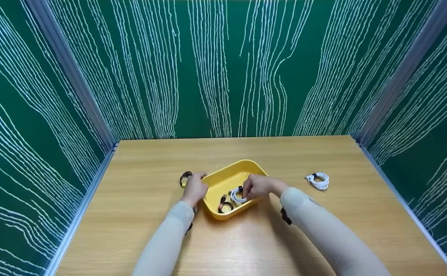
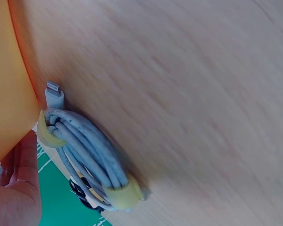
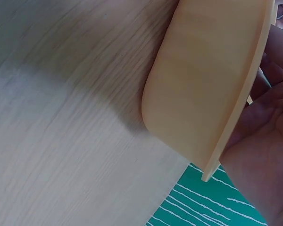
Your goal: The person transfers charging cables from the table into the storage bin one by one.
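Observation:
A yellow plastic box [image 1: 223, 180] sits at an angle on the table. My left hand [image 1: 195, 188] grips its left rim. Inside the box, my right hand [image 1: 259, 186] pinches the edge of a coiled white cable [image 1: 236, 195] with a black tie; its fingertips are mostly hidden. In the right wrist view the right hand [image 3: 269, 127] reaches over the box's wall [image 3: 203, 75]. A small black coiled cable [image 1: 225, 205] lies in the box's near corner. Beside the left wall, a grey-white coiled cable [image 2: 92, 146] with yellow ties rests close to the left hand [image 2: 19, 188].
Another white coiled cable [image 1: 319, 181] with a black tie lies on the table [image 1: 342, 226] to the right. A black coil [image 1: 185, 178] is just beyond the left hand. Green walls with white lines [image 1: 208, 69] enclose the table at the back and sides.

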`<state>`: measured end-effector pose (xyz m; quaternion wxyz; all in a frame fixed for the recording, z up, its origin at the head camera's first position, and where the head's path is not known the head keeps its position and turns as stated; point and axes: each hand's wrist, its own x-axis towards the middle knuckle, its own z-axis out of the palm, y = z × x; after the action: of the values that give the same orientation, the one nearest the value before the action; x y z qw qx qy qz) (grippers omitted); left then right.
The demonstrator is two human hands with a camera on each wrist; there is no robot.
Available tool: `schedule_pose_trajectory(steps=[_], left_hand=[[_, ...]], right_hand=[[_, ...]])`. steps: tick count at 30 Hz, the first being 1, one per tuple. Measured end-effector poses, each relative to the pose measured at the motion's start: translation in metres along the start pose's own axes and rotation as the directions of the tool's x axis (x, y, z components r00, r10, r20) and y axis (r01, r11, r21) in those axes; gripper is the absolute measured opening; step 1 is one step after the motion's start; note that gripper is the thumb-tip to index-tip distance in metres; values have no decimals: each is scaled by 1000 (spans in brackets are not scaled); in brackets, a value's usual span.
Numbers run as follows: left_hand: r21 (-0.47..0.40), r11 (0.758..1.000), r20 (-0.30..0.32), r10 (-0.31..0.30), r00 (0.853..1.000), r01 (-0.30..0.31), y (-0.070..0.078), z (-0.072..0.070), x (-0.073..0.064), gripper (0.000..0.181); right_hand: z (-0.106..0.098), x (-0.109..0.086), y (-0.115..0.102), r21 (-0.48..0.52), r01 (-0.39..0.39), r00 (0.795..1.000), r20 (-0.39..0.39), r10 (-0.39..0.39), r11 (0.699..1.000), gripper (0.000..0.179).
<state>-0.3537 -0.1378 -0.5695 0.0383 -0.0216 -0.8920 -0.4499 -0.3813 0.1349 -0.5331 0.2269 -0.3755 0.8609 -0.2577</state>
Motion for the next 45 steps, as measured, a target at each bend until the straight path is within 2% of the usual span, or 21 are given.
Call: schedule_pose_trajectory(steps=[5, 13, 21, 27, 33, 45], left_hand=[[7, 999, -7, 32, 999, -32, -3, 1, 1, 37], [-13, 1000, 6, -5, 1000, 5, -3, 0, 1, 39], [-1, 1000, 0, 11, 1000, -11, -2, 0, 1, 36], [-11, 1000, 4, 0, 1000, 0, -2, 0, 1, 36], [17, 999, -1, 46, 999, -46, -4, -1, 0, 39], [13, 999, 0, 29, 1000, -29, -5, 0, 1, 39]], right_hand=[[1, 3, 2, -8, -3, 1000, 18, 3, 1000, 11], [1, 4, 0, -16, -77, 996, 51, 78, 997, 14], [2, 8, 1, -24, -126, 990, 62, 128, 992, 13], [3, 9, 1, -16, -105, 991, 78, 106, 994, 12], [6, 10, 2, -18, -56, 994, 93, 57, 998, 14], [6, 10, 0, -14, -89, 990, 108, 90, 996, 14]])
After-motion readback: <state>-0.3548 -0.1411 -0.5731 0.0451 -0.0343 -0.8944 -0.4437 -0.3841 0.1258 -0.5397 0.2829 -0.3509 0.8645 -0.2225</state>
